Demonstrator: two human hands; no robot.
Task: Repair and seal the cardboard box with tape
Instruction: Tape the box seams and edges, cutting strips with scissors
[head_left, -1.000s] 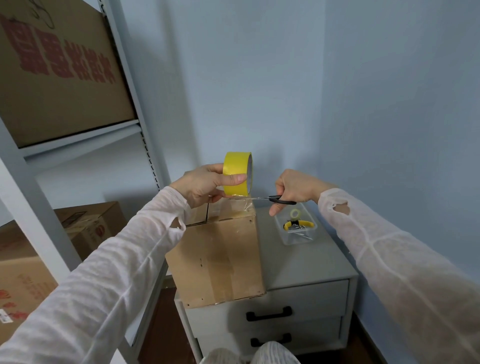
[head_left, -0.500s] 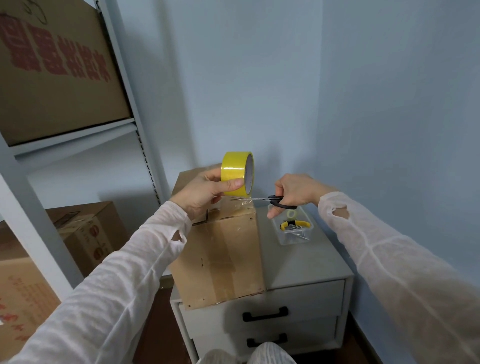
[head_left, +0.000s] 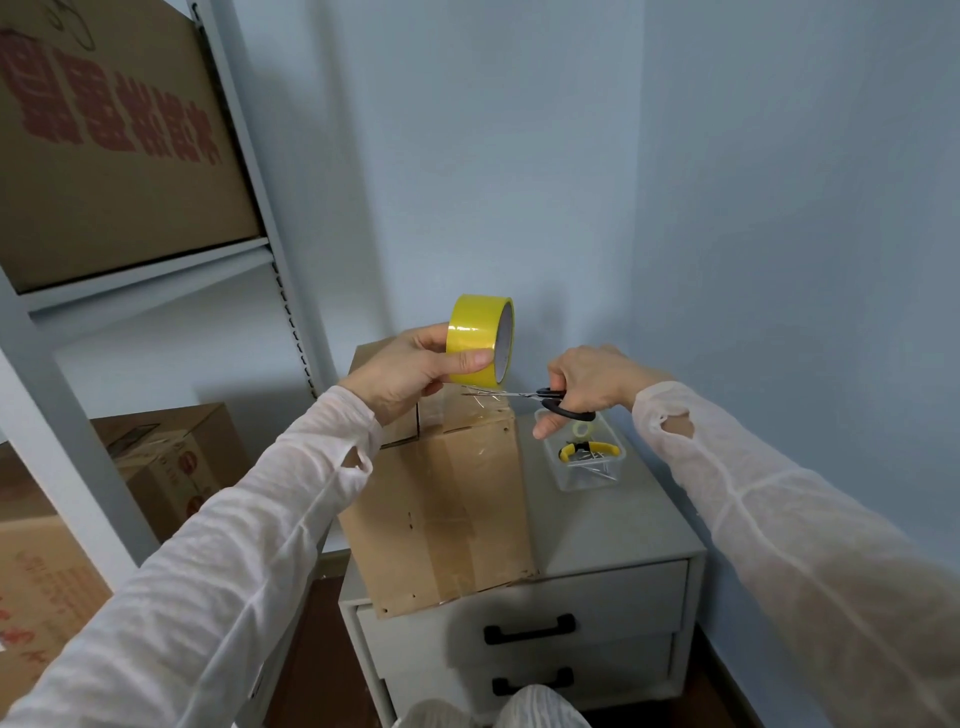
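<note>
A brown cardboard box (head_left: 441, 514) stands on the grey drawer cabinet (head_left: 623, 525), with clear tape running over its top and down its front. My left hand (head_left: 410, 371) grips a yellow tape roll (head_left: 480, 340) just above the box's far top edge. A short strip of clear tape stretches from the roll down to the box. My right hand (head_left: 587, 382) holds black-handled scissors (head_left: 540, 400), whose blades point left and sit at that strip under the roll.
A clear plastic tub (head_left: 589, 460) with yellow-handled pliers, nails and a small tape roll sits on the cabinet right of the box. A grey metal shelf rack (head_left: 270, 260) at left carries large cartons (head_left: 104, 140). Blue walls close in behind and at right.
The camera has shifted slightly. The scissor blades have moved left, further under the roll at the tape strip. My left hand keeps the roll in about the same place.
</note>
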